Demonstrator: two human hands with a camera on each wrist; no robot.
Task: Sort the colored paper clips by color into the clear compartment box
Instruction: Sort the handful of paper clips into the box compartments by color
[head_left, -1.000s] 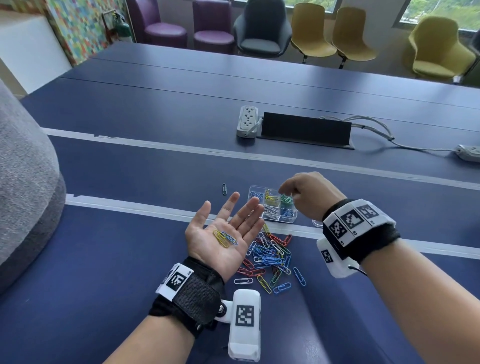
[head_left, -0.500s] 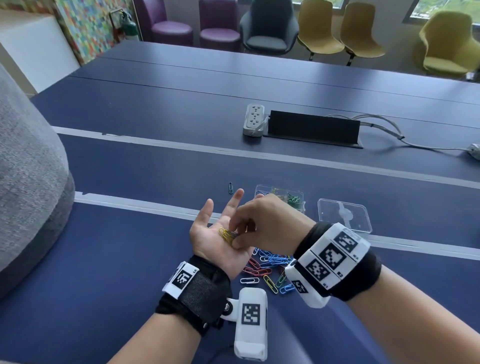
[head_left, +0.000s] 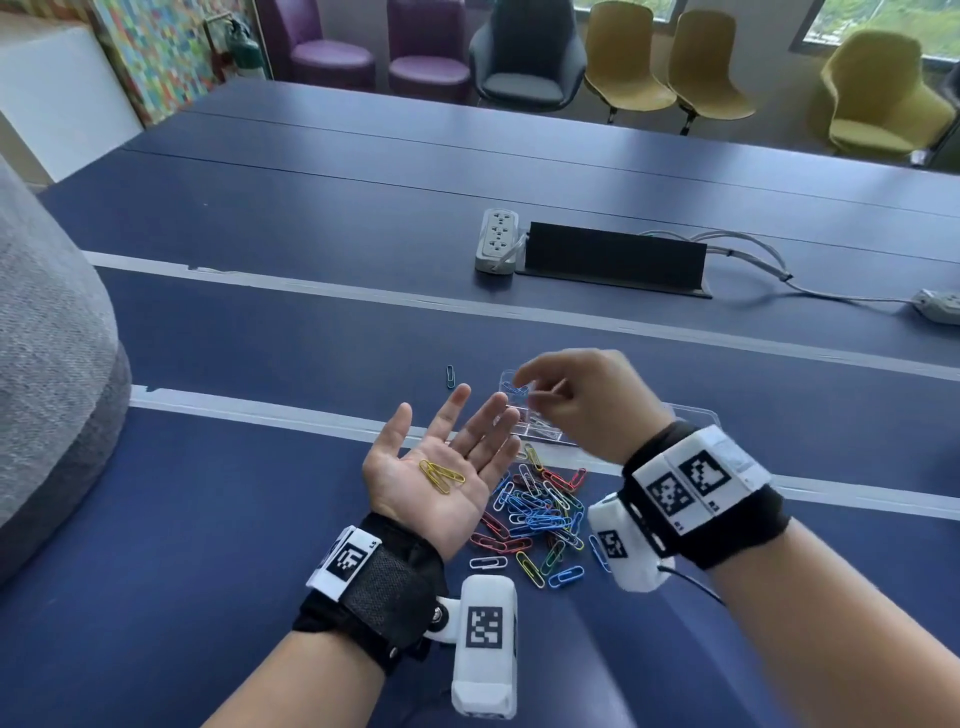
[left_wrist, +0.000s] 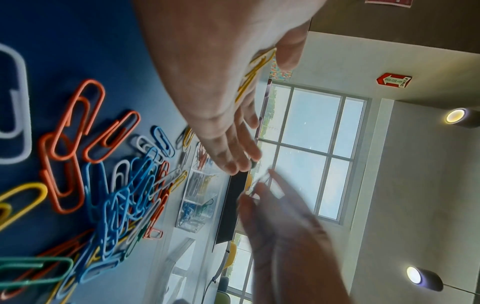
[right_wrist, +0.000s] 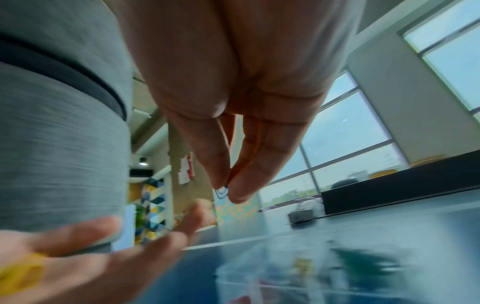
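My left hand (head_left: 441, 452) lies palm up and open above the blue table, with yellow paper clips (head_left: 441, 475) resting on the palm (left_wrist: 207, 61). My right hand (head_left: 532, 389) hovers over the clear compartment box (head_left: 540, 431) and pinches a blue paper clip (right_wrist: 223, 192) between thumb and fingertip. The box (left_wrist: 197, 197) holds sorted clips and is partly hidden by both hands. A mixed pile of colored clips (head_left: 540, 519) lies on the table just in front of the box, between my wrists. One dark green clip (head_left: 450, 375) lies alone to the left of the box.
The box's clear lid (head_left: 698, 415) lies to the right, mostly behind my right wrist. Farther back are a power strip (head_left: 496, 241), a black cable cover (head_left: 615, 260) and cables. A grey cushioned shape (head_left: 47, 364) fills the left edge. Chairs stand beyond the table.
My right hand came from the box to my left palm, pinched the blue clip there, and moved back over the box. Only yellow clips stay on the palm.
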